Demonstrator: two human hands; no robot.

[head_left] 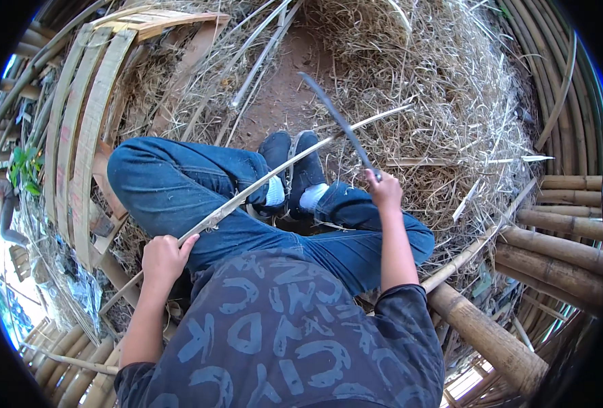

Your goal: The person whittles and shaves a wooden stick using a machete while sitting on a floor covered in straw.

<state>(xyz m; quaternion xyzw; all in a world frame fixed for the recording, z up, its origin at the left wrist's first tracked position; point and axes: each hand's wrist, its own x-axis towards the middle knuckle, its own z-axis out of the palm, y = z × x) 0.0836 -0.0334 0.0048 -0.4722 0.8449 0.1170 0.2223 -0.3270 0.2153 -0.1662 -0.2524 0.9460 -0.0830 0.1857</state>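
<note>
My left hand (165,260) is closed around a long, pale bamboo strip (247,192) beside my left knee. The strip slants up and to the right across my legs, and its thin tail sticks out below the hand. In my right hand (386,193), over my right shin, is the handle of a long knife (340,121) with a narrow dark blade. Its blade points up and to the left and crosses the strip near the far end; whether it cuts into the strip I cannot tell.
Shavings (437,88) lie heaped ahead and to the right. A slatted wooden chair (87,149) stands at the left. Bamboo poles (560,265) line the right side, and a thick bamboo pole (485,333) lies by my right elbow. Loose strips (267,58) rest on bare soil (284,102) ahead.
</note>
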